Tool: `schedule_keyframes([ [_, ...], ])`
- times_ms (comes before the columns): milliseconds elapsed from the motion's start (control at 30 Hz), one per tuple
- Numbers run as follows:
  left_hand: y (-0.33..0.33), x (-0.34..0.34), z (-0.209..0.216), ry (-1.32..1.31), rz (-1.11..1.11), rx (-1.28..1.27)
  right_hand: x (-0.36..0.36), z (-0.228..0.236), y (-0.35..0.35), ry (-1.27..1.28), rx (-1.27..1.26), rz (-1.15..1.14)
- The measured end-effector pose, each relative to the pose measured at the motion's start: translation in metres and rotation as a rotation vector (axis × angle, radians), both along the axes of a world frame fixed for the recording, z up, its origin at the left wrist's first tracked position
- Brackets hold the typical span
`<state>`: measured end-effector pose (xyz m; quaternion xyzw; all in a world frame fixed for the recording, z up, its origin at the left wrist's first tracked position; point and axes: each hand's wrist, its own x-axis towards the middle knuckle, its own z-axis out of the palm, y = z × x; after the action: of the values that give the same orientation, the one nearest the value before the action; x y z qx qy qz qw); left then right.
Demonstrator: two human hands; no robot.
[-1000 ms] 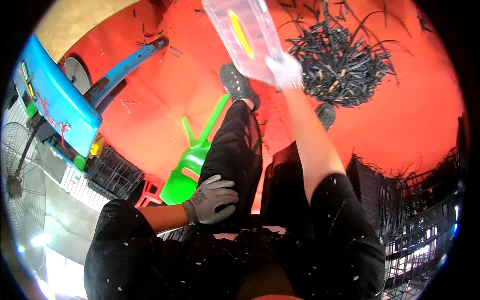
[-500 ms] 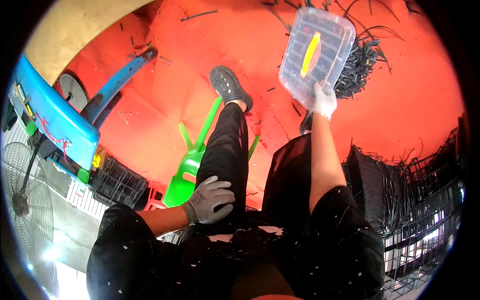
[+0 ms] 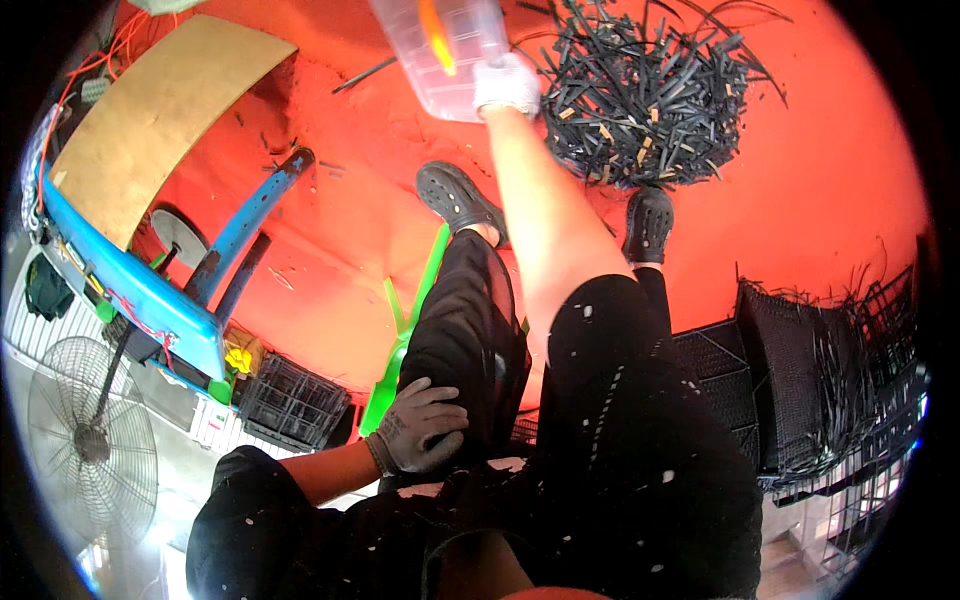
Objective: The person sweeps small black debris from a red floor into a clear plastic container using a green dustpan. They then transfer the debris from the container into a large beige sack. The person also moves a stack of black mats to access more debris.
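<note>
My right hand (image 3: 508,85), in a whitish work glove, grips the near edge of a clear plastic lid (image 3: 475,40) with an orange-yellow handle. The lid is partly cut off by the top of the picture and slightly blurred. Just right of that hand, a heap of short black strips (image 3: 645,110), with a few tan pieces among them, lies on the red floor (image 3: 800,170). My left hand (image 3: 418,428), in a grey glove, rests on my left thigh, fingers stretched out and holding nothing.
A green plastic stool (image 3: 385,385) stands beside my left leg. At left are a blue-edged table (image 3: 130,290) with a tan top and a blue leg, and a standing fan (image 3: 92,440). Black crates (image 3: 295,400) sit nearby; black mesh baskets (image 3: 800,370) hold strips at right.
My right hand has swung the lid left and farther away, uncovering the heap of black strips. The view has shifted. My left hand stays on my thigh.
</note>
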<state>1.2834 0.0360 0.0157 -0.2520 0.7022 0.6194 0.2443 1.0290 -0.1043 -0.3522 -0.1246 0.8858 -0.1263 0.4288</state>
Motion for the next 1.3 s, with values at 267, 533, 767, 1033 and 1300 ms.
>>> schedule_keyframes([
  [267,0.01,-0.014,0.005,-0.003,-0.066,-0.053,-0.136,-0.007,0.178,0.142,-0.295,-1.024],
  [533,0.028,-0.035,0.007,0.002,-0.078,-0.097,-0.144,0.084,0.268,-0.01,-0.326,-1.427],
  [767,0.049,-0.051,0.004,0.019,-0.059,-0.114,-0.266,0.182,0.263,0.284,-0.465,-0.901],
  [1033,0.076,-0.068,0.005,-0.031,-0.039,-0.102,-0.452,0.171,0.187,0.779,0.08,0.201],
  [1300,0.088,-0.086,-0.013,-0.069,-0.053,-0.089,-0.46,0.054,0.235,0.325,-0.117,0.078],
])
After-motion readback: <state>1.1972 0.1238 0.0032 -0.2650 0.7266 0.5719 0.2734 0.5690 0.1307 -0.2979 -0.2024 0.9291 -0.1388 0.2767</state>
